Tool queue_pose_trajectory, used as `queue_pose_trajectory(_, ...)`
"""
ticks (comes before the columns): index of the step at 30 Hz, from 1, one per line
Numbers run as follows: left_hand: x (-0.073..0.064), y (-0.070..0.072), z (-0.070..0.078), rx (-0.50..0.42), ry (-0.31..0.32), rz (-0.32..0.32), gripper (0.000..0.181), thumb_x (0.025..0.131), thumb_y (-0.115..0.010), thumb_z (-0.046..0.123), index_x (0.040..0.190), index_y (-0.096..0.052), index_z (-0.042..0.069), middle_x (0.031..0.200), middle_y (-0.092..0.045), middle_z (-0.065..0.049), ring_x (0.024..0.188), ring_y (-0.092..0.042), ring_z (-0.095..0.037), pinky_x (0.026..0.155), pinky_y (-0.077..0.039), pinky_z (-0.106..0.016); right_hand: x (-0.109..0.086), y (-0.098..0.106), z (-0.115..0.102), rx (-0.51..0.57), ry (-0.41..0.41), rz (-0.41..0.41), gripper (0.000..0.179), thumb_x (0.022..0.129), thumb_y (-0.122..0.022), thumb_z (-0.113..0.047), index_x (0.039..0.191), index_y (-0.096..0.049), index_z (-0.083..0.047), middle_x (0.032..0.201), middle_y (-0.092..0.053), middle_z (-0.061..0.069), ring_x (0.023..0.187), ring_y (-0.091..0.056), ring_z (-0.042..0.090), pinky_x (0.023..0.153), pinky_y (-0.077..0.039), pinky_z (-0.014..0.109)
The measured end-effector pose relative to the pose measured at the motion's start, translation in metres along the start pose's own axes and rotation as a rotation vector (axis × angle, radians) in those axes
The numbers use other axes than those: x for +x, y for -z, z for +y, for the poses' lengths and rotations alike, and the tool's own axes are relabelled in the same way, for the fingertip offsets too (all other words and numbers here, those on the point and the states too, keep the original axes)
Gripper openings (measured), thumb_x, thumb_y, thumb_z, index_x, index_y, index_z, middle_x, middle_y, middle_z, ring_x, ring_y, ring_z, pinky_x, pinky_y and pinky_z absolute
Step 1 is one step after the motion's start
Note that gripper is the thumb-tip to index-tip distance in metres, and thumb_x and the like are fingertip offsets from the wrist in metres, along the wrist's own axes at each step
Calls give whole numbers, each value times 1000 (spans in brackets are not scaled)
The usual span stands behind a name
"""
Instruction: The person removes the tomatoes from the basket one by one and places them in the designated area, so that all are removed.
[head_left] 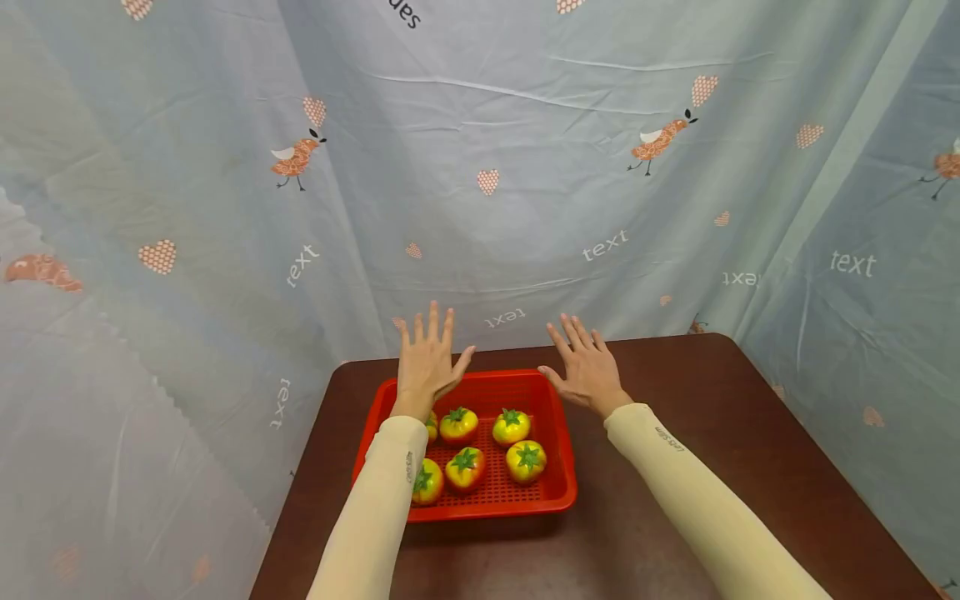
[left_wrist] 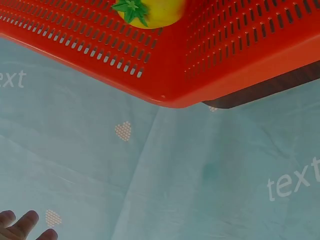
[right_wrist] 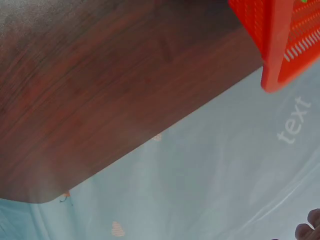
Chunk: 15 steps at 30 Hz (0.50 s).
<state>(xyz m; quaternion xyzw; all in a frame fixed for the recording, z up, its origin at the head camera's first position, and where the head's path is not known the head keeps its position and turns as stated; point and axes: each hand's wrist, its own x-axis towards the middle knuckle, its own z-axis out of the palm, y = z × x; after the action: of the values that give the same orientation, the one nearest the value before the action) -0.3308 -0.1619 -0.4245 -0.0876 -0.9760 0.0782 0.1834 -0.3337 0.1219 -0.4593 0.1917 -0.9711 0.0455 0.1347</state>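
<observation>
Both my hands are up, fingers spread wide, gripping nothing! My left hand hovers over the far left corner of the red basket; my right hand hangs just outside its far right corner, above the desk. The basket sits close to the desk's far edge, towards the far left corner, and inside I count six green-topped fruits, two partly hidden by my left arm. Six in the basket: that much, I judge, is done. Whether any handling is left, I can't tell from here; nothing's being lifted.
</observation>
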Motion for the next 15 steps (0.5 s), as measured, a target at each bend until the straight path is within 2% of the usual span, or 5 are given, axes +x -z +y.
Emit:
queue_pose_trajectory(5,-7,-3,-6,-1,12,7,81,97,-28,66,158,-17,14,162,-20,-19,141,-35,-43,118,-13,-64,-8,-6,-7,1,61,13,77,97,-41,-60,158,-21,-19,165,-12,8,152,-14,27,121,-20,52)
queue_pose_trajectory(8,-11,-6,-9,-20,12,19,82,97,-29,67,157,-20,12,161,-21,-20,142,-34,-44,119,-14,-62,-15,-10,-9,2,79,14,78,96,-42,-61,158,-20,-19,165,-15,8,152,-16,26,121,-19,52)
queue_pose_trajectory(15,-23,-15,-16,-45,41,-21,84,96,-28,68,158,-16,13,162,-19,-20,144,-28,-44,119,-18,-59,-28,-25,-12,4,119,18,78,94,-46,-59,157,-25,-18,164,-19,8,151,-19,26,121,-21,50)
